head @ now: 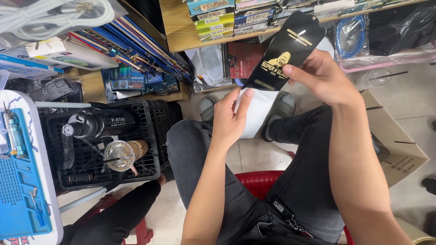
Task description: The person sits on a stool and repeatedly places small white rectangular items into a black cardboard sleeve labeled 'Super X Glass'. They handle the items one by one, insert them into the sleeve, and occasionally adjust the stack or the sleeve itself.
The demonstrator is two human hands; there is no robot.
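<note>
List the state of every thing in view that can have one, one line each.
black sleeve: open at its lower end, held tilted by the right hand
white inner packet: partly drawn out of the sleeve, pinched by the left hand
cardboard box: open, flaps up
plastic cup: lidded, straw in, standing on the black crate

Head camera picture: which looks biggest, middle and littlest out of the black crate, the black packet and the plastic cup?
1. Black crate, biggest.
2. Black packet, held by the right hand.
3. Plastic cup, littlest.
The packet is nearer the camera, so it may look bigger than it is.
</note>
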